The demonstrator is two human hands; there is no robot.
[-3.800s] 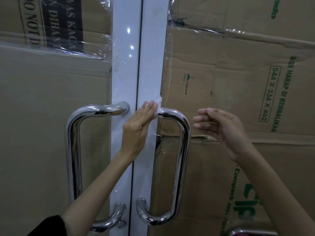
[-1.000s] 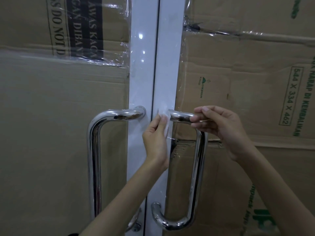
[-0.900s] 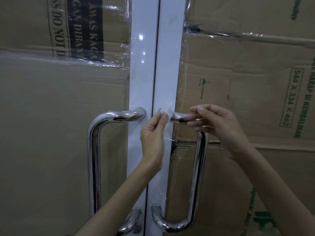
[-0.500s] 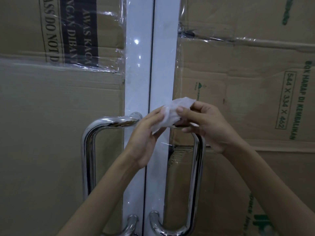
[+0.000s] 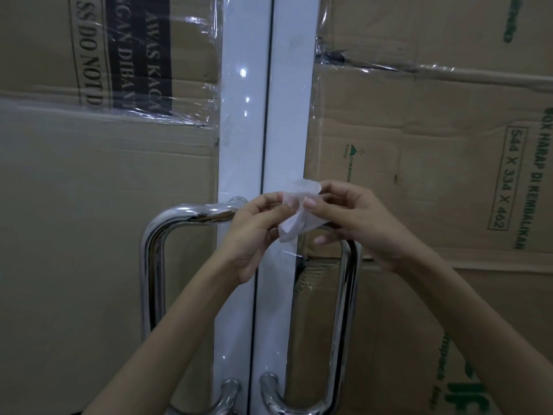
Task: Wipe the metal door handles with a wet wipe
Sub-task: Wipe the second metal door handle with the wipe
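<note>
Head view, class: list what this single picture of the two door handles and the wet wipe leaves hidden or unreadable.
- Right handle: its top bend is hidden by the right hand and the wet wipe.
- Left handle: its inner end sits behind the left hand.
- Both handles' lower ends: cut off by the bottom edge.
- Black label: cut off by the top edge and glared by plastic wrap.

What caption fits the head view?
Both hands, left hand and right hand, hold a wet wipe before two metal door handles.

Right handle (image 5: pixel 344 295): top bend hidden behind hands and wipe (image 5: pixel 297 214). Both handles' lower ends cut off at bottom edge. Left handle (image 5: pixel 154 265): inner top end behind left hand (image 5: pixel 254 235).
</note>
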